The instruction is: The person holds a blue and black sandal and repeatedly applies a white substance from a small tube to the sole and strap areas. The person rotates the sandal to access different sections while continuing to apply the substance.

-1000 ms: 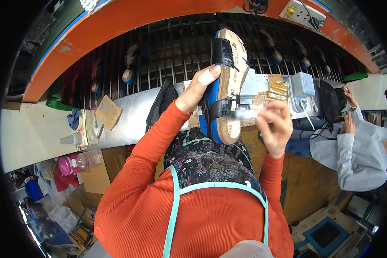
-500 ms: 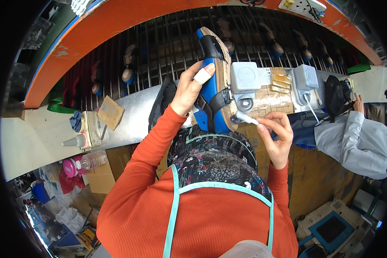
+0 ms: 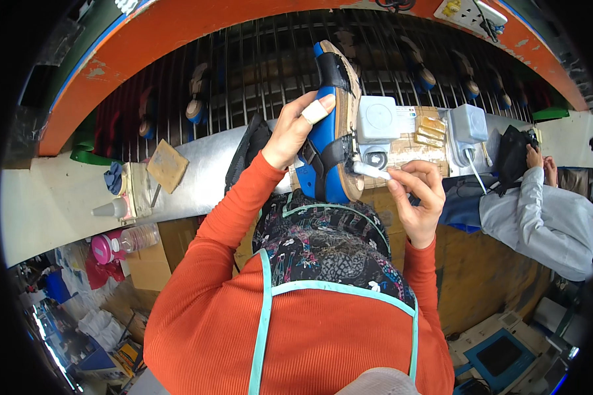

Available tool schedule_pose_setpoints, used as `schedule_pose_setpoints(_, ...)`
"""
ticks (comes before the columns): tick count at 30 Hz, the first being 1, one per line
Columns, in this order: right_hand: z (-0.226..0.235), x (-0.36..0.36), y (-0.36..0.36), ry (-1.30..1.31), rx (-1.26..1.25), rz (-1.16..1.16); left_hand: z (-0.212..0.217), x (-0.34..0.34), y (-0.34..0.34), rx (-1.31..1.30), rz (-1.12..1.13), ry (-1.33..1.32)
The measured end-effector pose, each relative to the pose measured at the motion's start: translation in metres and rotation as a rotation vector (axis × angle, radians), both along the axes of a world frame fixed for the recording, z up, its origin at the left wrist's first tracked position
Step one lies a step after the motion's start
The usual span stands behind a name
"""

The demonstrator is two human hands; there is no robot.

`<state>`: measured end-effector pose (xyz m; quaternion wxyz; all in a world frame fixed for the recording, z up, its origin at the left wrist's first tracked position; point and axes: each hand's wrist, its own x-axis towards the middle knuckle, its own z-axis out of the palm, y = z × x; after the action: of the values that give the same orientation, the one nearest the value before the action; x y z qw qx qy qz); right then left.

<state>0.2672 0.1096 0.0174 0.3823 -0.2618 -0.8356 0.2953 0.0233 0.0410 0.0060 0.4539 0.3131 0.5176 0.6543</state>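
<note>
Shoe (image 3: pixel 323 134), gripped by the left hand (image 3: pixel 288 139), has tilted edge-on, presenting its near strap (image 3: pixel 336 153) to the white stick (image 3: pixel 373 171) the right hand (image 3: pixel 420 199) pinches.

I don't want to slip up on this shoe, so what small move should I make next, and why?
Probably one short, light stroke with the white applicator where the lower black strap meets the tan sole: the right hand holds its tip at about that spot, and the left hand grips the blue shoe form, sole side facing right.
</note>
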Motion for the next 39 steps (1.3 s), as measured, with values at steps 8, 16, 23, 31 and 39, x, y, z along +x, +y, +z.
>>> schedule_pose_setpoints(8,0.001,0.001,0.006,0.035,-0.108,0.122,-0.011,-0.007,0.011,-0.099,-0.112,-0.334)
schedule_pose_setpoints(16,0.006,-0.016,0.017,0.083,-0.04,0.252,-0.016,0.002,0.007,-0.076,-0.177,-0.573)
schedule_pose_setpoints(23,0.016,-0.043,0.03,0.028,0.063,0.405,-0.046,0.009,-0.008,-0.041,-0.373,-0.745)
schedule_pose_setpoints(31,0.018,-0.061,0.036,0.021,0.025,0.527,-0.079,0.022,-0.024,0.048,-0.908,-1.41)
schedule_pose_setpoints(39,0.022,-0.05,0.044,-0.125,0.18,0.534,-0.088,0.037,-0.016,-0.019,-1.218,-1.397)
